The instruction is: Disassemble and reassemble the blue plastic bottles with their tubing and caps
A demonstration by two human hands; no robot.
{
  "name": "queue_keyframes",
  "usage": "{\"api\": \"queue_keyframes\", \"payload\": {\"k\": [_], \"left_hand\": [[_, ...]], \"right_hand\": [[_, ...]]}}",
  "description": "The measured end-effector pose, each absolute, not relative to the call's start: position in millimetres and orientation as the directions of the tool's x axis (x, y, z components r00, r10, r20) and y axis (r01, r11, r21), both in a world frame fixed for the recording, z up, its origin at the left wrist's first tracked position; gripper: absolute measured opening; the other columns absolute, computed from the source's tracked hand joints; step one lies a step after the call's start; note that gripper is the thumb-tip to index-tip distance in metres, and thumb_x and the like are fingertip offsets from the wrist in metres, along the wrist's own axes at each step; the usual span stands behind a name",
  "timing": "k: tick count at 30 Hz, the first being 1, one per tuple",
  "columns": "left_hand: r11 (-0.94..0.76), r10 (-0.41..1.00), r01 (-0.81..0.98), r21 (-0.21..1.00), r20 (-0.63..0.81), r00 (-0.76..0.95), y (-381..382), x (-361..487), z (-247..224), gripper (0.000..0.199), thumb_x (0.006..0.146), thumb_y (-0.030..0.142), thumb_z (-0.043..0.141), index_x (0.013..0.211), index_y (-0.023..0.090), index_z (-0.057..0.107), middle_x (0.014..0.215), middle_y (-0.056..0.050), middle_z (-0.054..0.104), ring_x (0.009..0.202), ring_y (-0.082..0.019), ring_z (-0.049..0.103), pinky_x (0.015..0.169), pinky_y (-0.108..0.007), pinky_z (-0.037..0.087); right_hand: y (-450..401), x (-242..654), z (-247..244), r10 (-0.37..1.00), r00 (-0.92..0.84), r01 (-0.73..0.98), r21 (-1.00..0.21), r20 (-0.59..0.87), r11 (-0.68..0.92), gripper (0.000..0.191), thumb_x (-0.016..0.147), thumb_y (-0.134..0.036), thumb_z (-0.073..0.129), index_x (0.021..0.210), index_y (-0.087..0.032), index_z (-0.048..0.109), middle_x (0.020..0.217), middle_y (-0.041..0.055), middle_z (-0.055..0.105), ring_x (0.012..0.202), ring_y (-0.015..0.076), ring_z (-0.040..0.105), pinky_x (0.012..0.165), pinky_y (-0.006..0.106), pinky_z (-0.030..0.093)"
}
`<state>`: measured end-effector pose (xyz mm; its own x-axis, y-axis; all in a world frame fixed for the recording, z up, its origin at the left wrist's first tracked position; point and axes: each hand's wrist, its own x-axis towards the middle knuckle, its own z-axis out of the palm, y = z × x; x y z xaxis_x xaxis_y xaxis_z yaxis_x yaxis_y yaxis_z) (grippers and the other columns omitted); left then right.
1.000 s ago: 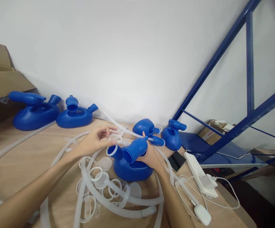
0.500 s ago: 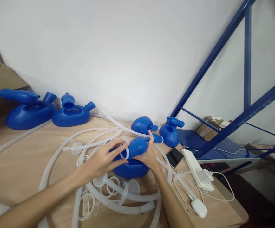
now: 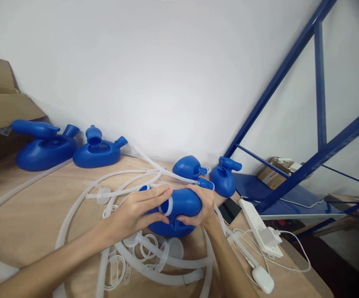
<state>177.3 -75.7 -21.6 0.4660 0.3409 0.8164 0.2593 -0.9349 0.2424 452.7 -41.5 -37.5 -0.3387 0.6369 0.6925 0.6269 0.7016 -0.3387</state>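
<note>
A blue plastic funnel-shaped mouthpiece [image 3: 186,202] lies sideways between my hands, its wide opening facing left. A white ring [image 3: 170,206] lines that opening. My right hand [image 3: 204,203] is wrapped round the closed end of the mouthpiece. Fingers and thumb of my left hand [image 3: 140,207] pinch the ringed rim from above and below. Directly beneath is a blue urinal bottle [image 3: 173,230], partly hidden by my hands. Translucent hoses [image 3: 167,275] and clear round caps [image 3: 175,248] lie just in front of it.
Two blue bottles [image 3: 47,151] [image 3: 97,155] stand at the back left, near a cardboard box [image 3: 8,107]. More blue bottles [image 3: 187,167] [image 3: 222,180] are at the back right. A phone [image 3: 229,211], power strip [image 3: 258,227] and cables lie right, beside a blue metal rack [image 3: 278,203].
My right hand has shifted from below the mouthpiece to wrap round its closed end. The mouthpiece has turned and its narrow end no longer shows. The view has shifted slightly.
</note>
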Motion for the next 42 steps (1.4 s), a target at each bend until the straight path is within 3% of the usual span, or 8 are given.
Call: {"api": "queue_keyframes", "payload": {"k": [4,9,16,22,27,31,37,42], "left_hand": [[-0.924,0.371,0.268,0.271,0.800,0.471,-72.2,167.0,-11.0,0.080,0.094,0.029,0.078,0.164,0.035,0.039,0.154,-0.010,0.060,0.135,-0.029,0.065,0.113,-0.043,0.056],[-0.815,0.579,0.323,0.481,0.656,0.485,-56.3,154.6,-7.8,0.072,0.089,0.041,0.082,0.155,0.030,0.055,0.147,-0.009,0.066,0.137,-0.032,0.062,0.117,-0.049,0.052],[-0.716,0.694,0.320,0.620,0.583,0.422,-49.5,151.8,-6.0,0.061,0.092,0.050,0.076,0.147,0.030,0.063,0.151,-0.008,0.064,0.130,-0.030,0.067,0.101,-0.042,0.063],[-0.823,0.543,0.482,0.299,0.664,0.515,-54.0,159.4,-16.6,0.051,0.095,0.037,0.074,0.145,0.029,0.065,0.134,-0.012,0.069,0.116,-0.027,0.071,0.097,-0.039,0.062],[-0.791,0.367,0.606,-0.078,0.732,0.574,-66.8,179.2,-37.9,0.047,0.104,0.026,0.058,0.151,0.031,0.056,0.132,-0.013,0.069,0.119,-0.028,0.069,0.092,-0.038,0.062],[-0.731,0.185,0.621,-0.283,0.793,0.580,-72.9,207.4,-52.2,0.042,0.103,0.012,0.050,0.143,0.022,0.058,0.119,-0.014,0.072,0.103,-0.024,0.073,0.082,-0.033,0.062],[-0.705,0.190,0.653,-0.277,0.813,0.550,-63.2,237.0,-62.4,0.040,0.102,0.006,0.047,0.136,0.022,0.060,0.110,-0.014,0.072,0.089,-0.023,0.074,0.068,-0.030,0.061],[-0.786,0.453,0.618,-0.003,0.678,0.579,-55.5,216.5,-58.4,0.055,0.104,0.026,0.058,0.156,0.032,0.044,0.139,-0.014,0.063,0.100,-0.023,0.073,0.075,-0.030,0.061]], "right_hand": [[-44.7,442.2,0.8,0.705,-0.414,0.626,-0.382,0.576,0.680,0.073,0.063,-0.078,0.079,0.110,-0.022,0.077,0.100,0.0102,0.081,0.090,0.0361,0.077,0.090,0.048,0.059],[-45.2,424.3,30.4,0.841,-0.456,0.610,-0.586,0.290,0.533,0.050,0.089,-0.069,0.065,0.097,-0.022,0.079,0.090,0.0037,0.079,0.086,0.0292,0.074,0.084,0.039,0.058],[-28.3,422.2,16.1,0.812,-0.455,0.548,-0.604,0.366,0.579,0.060,0.084,-0.064,0.078,0.128,-0.023,0.071,0.121,0.0077,0.076,0.112,0.0329,0.071,0.105,0.046,0.053],[-3.9,458.8,-8.6,0.796,-0.570,0.533,-0.645,0.206,0.548,0.115,0.069,-0.058,0.092,0.164,-0.028,0.036,0.156,0.0141,0.055,0.139,0.0318,0.058,0.117,0.052,0.048],[3.4,481.2,-16.6,0.728,-0.685,0.536,-0.678,-0.002,0.503,0.053,0.078,-0.046,0.087,0.126,-0.029,0.076,0.117,0.0029,0.078,0.108,0.0258,0.074,0.090,0.037,0.063],[7.6,480.8,-15.8,0.715,-0.697,0.551,-0.678,-0.054,0.486,0.030,0.080,-0.044,0.084,0.101,-0.023,0.081,0.096,-0.0014,0.079,0.084,0.0203,0.071,0.078,0.031,0.060],[12.1,478.7,-17.5,0.751,-0.654,0.620,-0.635,-0.092,0.461,0.028,0.076,-0.044,0.086,0.070,-0.020,0.073,0.062,-0.0051,0.064,0.061,0.0150,0.056,0.062,0.027,0.052],[10.5,480.3,-19.3,0.738,-0.667,0.582,-0.686,-0.097,0.436,0.030,0.079,-0.048,0.083,0.089,-0.021,0.078,0.085,-0.0002,0.075,0.083,0.0218,0.069,0.082,0.034,0.058]]}}
